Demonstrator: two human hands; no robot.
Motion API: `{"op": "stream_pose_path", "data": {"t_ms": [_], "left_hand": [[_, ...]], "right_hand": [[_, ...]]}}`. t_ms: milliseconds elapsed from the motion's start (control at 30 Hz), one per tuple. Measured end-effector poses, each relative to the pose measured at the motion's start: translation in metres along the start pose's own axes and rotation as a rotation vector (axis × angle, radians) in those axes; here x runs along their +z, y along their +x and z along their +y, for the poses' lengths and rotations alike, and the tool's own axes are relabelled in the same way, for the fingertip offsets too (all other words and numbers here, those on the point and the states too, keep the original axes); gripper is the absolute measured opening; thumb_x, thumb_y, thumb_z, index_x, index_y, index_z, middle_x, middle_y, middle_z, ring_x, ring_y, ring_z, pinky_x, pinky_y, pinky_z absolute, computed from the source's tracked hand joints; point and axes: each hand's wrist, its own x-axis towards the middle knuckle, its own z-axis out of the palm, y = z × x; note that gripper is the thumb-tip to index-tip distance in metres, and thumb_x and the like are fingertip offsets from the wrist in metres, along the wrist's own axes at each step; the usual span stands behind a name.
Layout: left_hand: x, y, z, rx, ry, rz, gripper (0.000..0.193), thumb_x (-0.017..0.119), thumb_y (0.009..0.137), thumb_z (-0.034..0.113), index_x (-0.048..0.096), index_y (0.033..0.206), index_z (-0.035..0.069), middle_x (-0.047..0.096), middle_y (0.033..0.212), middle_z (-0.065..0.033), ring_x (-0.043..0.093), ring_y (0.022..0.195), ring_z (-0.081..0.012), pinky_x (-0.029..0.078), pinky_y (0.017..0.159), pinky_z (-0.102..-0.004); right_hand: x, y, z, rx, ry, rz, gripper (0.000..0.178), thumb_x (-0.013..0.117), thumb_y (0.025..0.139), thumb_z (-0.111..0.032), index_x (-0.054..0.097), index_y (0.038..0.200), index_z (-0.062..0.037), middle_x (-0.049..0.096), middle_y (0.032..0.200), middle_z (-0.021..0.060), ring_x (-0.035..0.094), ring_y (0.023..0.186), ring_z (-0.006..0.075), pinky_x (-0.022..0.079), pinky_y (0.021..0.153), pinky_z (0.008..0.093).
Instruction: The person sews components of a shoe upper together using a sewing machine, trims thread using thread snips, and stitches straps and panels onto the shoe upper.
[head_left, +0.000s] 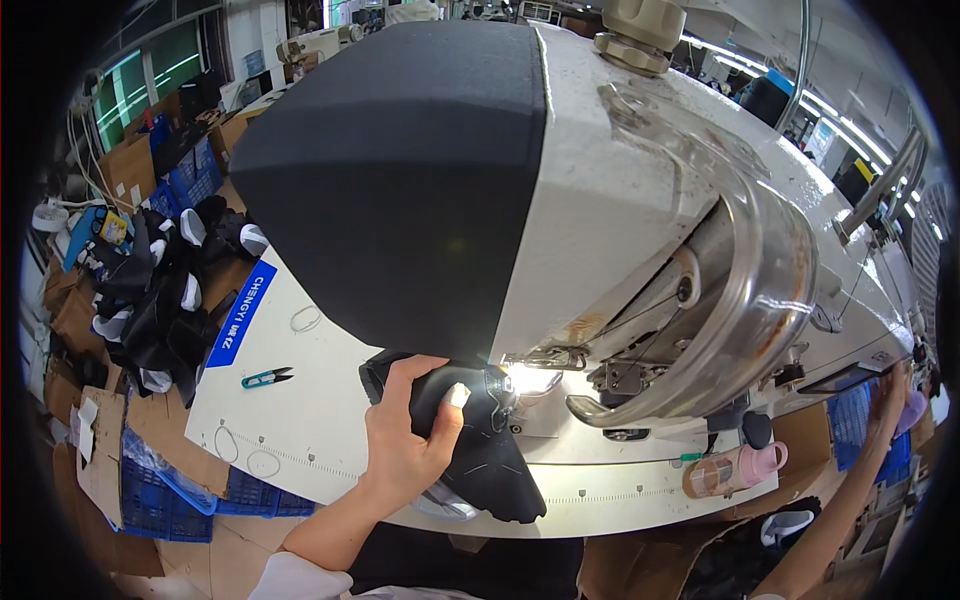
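A black fabric piece (490, 470) lies on the sewing machine's white bed, its upper edge at the lit needle area (530, 380). My left hand (408, 440) grips it just left of the needle, index finger bent over the top and thumb pressed on the cloth. A grey-white part of the piece shows below that hand. Far to the right, my right hand (893, 392) is raised at the end of the machine head, beside its small dark panel (840, 380). Its fingers are too small and partly hidden to read.
Teal thread snips (267, 378) and loose thread rings lie on the table's left. A pink-capped bottle (735, 470) lies at its right front. Black pieces (165, 290) are heaped at far left, above blue crates (165, 505). A clear curved guard (740, 330) fronts the needle.
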Motion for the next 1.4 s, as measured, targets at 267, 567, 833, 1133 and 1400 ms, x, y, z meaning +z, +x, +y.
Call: {"op": "stream_pose_path", "data": {"t_ms": [267,567,833,1133,1400], "left_hand": [[-0.010,-0.004,-0.002,-0.005,0.023,0.010,0.032,0.060,0.081,0.002,0.049,0.111,0.001,0.065,0.081,-0.0127,0.065,0.065,-0.0188,0.051,0.060,-0.0264],[-0.009,0.002,-0.005,-0.021,-0.018,-0.007,0.029,0.060,0.081,0.002,0.050,0.108,0.001,0.065,0.080,-0.0126,0.065,0.067,-0.0185,0.050,0.063,-0.0268],[-0.017,0.004,-0.006,-0.011,-0.030,0.042,0.031,0.058,0.078,0.000,0.051,0.108,0.002,0.065,0.082,-0.0127,0.066,0.069,-0.0205,0.051,0.066,-0.0284],[-0.013,0.006,-0.010,-0.027,-0.042,-0.033,0.033,0.058,0.078,-0.001,0.050,0.110,0.002,0.065,0.082,-0.0132,0.065,0.068,-0.0205,0.051,0.065,-0.0284],[-0.014,0.006,-0.016,-0.059,-0.120,-0.046,0.029,0.058,0.079,0.000,0.052,0.108,0.002,0.065,0.081,-0.0124,0.065,0.067,-0.0213,0.050,0.063,-0.0290]], "right_hand": [[-0.052,0.083,0.016,-0.102,-0.016,-0.246,0.032,0.052,0.095,-0.025,0.057,0.116,-0.0006,0.062,0.111,0.0076,0.060,0.096,0.0171,0.047,0.084,0.0254],[-0.056,0.095,-0.002,-0.136,-0.021,-0.159,0.031,0.052,0.095,-0.024,0.057,0.114,0.0009,0.062,0.109,0.0085,0.061,0.094,0.0177,0.048,0.083,0.0260],[-0.068,0.124,-0.012,-0.137,-0.061,-0.177,0.032,0.052,0.095,-0.023,0.057,0.115,0.0021,0.062,0.108,0.0094,0.061,0.095,0.0185,0.050,0.082,0.0287],[-0.050,0.069,-0.013,-0.737,-0.942,0.033,0.038,0.054,0.094,-0.025,0.054,0.120,0.0020,0.058,0.116,0.0085,0.055,0.106,0.0146,0.045,0.086,0.0264],[-0.005,-0.022,-0.007,-0.256,0.097,-0.087,0.044,0.054,0.095,-0.030,0.051,0.127,-0.0006,0.057,0.123,0.0063,0.053,0.110,0.0155,0.041,0.092,0.0269]]}}
